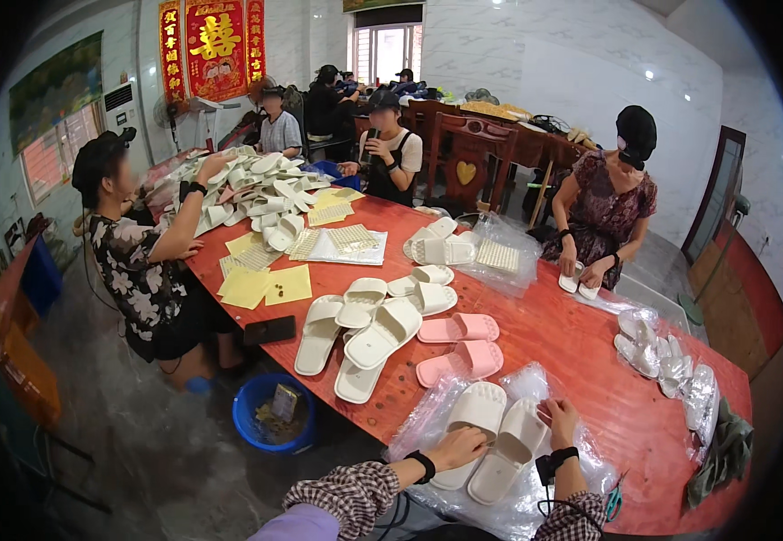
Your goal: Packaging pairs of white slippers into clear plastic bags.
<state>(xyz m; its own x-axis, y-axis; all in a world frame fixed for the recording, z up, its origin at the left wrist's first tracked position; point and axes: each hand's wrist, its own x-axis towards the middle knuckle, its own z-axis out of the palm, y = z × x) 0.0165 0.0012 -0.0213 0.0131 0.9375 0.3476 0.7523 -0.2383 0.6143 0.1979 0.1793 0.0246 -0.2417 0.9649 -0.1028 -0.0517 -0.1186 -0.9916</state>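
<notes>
Near the front edge of the red table (590, 334), a pair of cream slippers (490, 433) lies side by side on clear plastic bags (517, 505). My left hand (457, 447) rests on the heel end of the left slipper, fingers curled over it. My right hand (561, 421) sits at the toe side of the right slipper, pinching the edge of a clear bag. Both wrists wear black bands. Just beyond the pair lie two pink slippers (460, 344).
Loose cream slippers (369, 329) lie mid-table, with yellow paper sheets (265, 286) and a black phone (270, 330) to the left. Bagged slippers (666, 361) are stacked at right; scissors (614, 500) lie near my right arm. Several people work around the table. A blue bucket (274, 415) stands on the floor.
</notes>
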